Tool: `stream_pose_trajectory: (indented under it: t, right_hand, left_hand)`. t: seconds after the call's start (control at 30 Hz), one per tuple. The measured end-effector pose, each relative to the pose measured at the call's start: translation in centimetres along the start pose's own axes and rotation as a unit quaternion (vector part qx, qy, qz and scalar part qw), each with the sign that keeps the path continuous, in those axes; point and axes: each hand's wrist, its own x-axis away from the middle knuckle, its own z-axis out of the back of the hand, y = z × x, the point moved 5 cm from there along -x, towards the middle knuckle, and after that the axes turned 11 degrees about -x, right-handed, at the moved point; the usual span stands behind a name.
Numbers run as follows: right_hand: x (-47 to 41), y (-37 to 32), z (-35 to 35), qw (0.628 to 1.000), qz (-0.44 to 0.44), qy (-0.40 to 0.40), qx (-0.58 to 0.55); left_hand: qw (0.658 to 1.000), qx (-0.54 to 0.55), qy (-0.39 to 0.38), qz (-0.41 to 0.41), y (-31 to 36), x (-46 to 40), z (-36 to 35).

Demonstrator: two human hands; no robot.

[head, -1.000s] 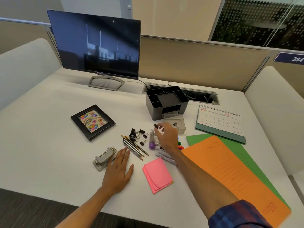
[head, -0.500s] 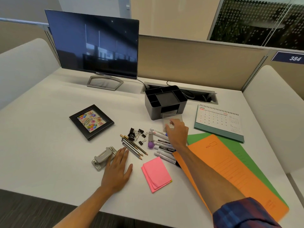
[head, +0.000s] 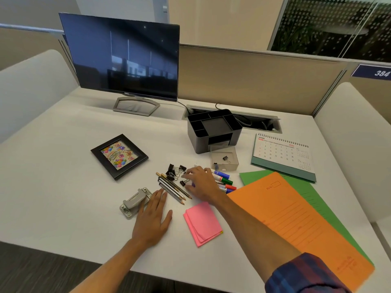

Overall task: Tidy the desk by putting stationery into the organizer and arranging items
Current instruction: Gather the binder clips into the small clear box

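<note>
Binder clips [head: 174,171] lay in a loose black cluster near the middle of the counter [head: 63,176], at about 10 o'clock from the right hand [head: 200,182]. One further clip [head: 226,159] already sat inside the clear plastic box [head: 224,158], which stood touching the front of the grey organizer [head: 214,130] at 12 o'clock.

The right hand was positioned over the near edge of the cluster with fingers curled downward. Thumb and forefinger appeared to close toward a single clip [head: 182,183]; whether contact was made could not be determined. The left hand [head: 153,216] rested flat on the counter, fingers straight and together, fingertips beside the pencils [head: 173,188] and the metal hole punch [head: 135,203].

Handling assessment: each clip was judged light, rigid and springy, with smooth lacquered steel and loose wire loops. Loops were likely to tangle with neighbouring clips. The recommended hold was a pinch across the black body, or on one wire loop, lifting straight up so that adjacent clips shed.

Markers [head: 223,179] lay at 3 o'clock from the right hand, partly hidden beneath it. These were judged light, stiff and prone to rolling; a mid-barrel hold was advised.
</note>
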Motion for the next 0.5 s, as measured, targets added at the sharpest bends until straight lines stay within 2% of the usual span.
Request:
stream_pose_trajectory:
  t: [0.27,0.4,0.5]
  right_hand:
    - [-0.92,-0.73,-0.65,0.998,0.017,-0.016,0.049]
    - [-0.97,-0.67,-0.69,0.999,0.018,-0.009,0.035]
    - [-1.02,-0.41,0.16,1.0,-0.003,0.026,-0.011]
  left_hand:
    - [1.0,0.008,0.002,0.004,-0.11,0.03,-0.26]
    - [1.0,0.007,-0.006,0.006,-0.17,0.09,-0.27]
    - [1.0,0.011,-0.003,0.007,-0.06,0.11,-0.08]
